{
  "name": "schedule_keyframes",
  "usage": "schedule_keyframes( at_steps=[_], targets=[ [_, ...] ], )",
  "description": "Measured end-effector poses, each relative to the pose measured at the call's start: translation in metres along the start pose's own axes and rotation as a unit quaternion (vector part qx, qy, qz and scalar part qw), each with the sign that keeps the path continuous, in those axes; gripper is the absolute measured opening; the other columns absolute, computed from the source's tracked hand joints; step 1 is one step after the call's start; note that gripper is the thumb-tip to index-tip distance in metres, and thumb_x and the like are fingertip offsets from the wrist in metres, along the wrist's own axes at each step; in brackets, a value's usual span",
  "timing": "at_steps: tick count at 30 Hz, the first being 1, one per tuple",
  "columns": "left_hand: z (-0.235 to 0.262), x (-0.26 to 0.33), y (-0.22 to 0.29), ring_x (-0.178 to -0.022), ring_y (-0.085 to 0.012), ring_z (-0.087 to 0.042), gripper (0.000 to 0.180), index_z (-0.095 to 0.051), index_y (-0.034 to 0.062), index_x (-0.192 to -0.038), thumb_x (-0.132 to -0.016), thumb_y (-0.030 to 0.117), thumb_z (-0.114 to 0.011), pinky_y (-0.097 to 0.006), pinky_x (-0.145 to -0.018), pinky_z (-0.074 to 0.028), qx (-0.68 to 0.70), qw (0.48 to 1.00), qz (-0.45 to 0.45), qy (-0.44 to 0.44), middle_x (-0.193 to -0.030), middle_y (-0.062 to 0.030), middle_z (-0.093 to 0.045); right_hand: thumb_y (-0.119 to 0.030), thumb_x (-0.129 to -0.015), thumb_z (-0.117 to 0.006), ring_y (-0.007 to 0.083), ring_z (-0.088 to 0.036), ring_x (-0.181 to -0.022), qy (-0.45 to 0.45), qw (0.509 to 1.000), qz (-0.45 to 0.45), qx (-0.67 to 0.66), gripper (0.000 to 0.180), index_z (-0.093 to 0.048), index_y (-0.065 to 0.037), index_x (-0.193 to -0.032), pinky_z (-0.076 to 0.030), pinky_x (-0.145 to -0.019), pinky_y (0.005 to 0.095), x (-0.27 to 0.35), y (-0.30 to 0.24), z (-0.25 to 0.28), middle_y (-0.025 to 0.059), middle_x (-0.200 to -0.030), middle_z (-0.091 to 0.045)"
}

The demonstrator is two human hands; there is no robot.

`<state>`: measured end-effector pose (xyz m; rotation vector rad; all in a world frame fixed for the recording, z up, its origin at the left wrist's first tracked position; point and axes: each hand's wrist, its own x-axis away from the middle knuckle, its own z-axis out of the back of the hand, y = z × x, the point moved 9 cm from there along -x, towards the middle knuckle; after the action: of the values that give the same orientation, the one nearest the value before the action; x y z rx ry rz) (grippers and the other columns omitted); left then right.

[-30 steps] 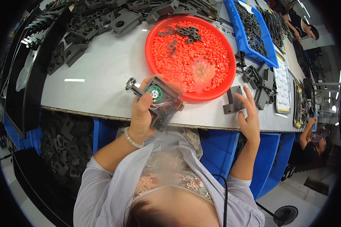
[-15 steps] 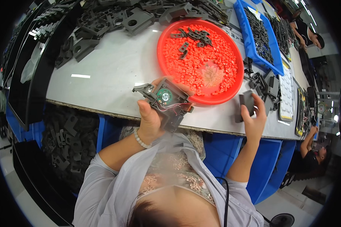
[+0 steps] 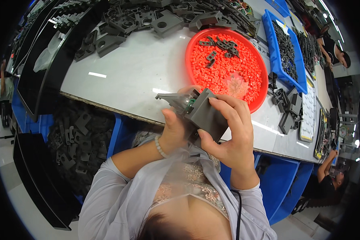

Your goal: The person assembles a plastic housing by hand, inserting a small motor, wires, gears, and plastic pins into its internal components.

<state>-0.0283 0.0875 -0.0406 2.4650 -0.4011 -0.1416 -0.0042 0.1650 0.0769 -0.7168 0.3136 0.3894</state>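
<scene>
My left hand (image 3: 175,130) grips a dark grey plastic housing (image 3: 184,105) from its left side, near the table's front edge. A bit of the green round part inside shows at the housing's open side; the rest is covered. With thumb and fingers, my right hand (image 3: 234,130) holds a dark grey plastic cover (image 3: 207,115) against the housing. Whether the two parts are fully seated together I cannot tell. Just beyond my hands stands a round red tray (image 3: 264,90) full of small red rings, with several small black clips (image 3: 228,47) lying on top.
Dark grey moulded parts (image 3: 164,25) lie heaped along the back. At the right are a blue bin (image 3: 274,52) of small black pieces and more grey parts (image 3: 289,108). A black rack (image 3: 48,80) stands left. Blue bins (image 3: 282,188) sit below the table edge. Two other people are farther right.
My right hand has moved left, bringing the cover from beside the tray onto the housing in my left hand. The housing's inside, with wires and round part, is now mostly covered.
</scene>
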Motion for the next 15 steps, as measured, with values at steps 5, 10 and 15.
schedule_keyframes(
  at_steps=[5, 10, 15],
  targets=[
    [-0.0017, 0.0012, -0.002, -0.111, -0.0183, -0.048, 0.096, -0.032, 0.0095, -0.127, -0.064, 0.081, -0.045, -0.037, -0.093, -0.043, -0.007, 1.0, 0.004, 0.0, -0.119, -0.0065, -0.046, -0.007, -0.053, -0.07, 0.0302, -0.053, -0.093, -0.012, 1.0, -0.004, 0.023, 0.056, -0.057, -0.002, -0.108, -0.044, -0.079, 0.0374, -0.0009, -0.0022, -0.0054, 0.0156, -0.106, -0.055],
    [-0.005, 0.0012, -0.0037, -0.11, -0.0177, -0.048, 0.097, -0.031, 0.0092, -0.127, -0.063, 0.079, -0.049, -0.036, -0.092, -0.044, 0.001, 1.0, 0.009, -0.006, -0.118, -0.0058, -0.045, -0.007, -0.054, -0.07, 0.033, -0.052, -0.092, -0.01, 1.0, -0.002, 0.021, 0.057, -0.055, -0.002, -0.108, -0.044, -0.079, 0.0398, -0.0004, -0.0021, -0.0063, 0.0163, -0.106, -0.053],
    [-0.0018, 0.0015, -0.0081, -0.109, -0.0167, -0.048, 0.094, -0.032, 0.0099, -0.128, -0.063, 0.072, -0.059, -0.035, -0.091, -0.045, 0.021, 0.999, 0.011, -0.028, -0.116, -0.0047, -0.046, -0.009, -0.056, -0.07, 0.0356, -0.051, -0.091, -0.022, 1.0, -0.006, 0.006, 0.056, -0.053, -0.003, -0.109, -0.043, -0.08, 0.0419, -0.0016, -0.0016, -0.0081, 0.0173, -0.104, -0.053]
  ],
)
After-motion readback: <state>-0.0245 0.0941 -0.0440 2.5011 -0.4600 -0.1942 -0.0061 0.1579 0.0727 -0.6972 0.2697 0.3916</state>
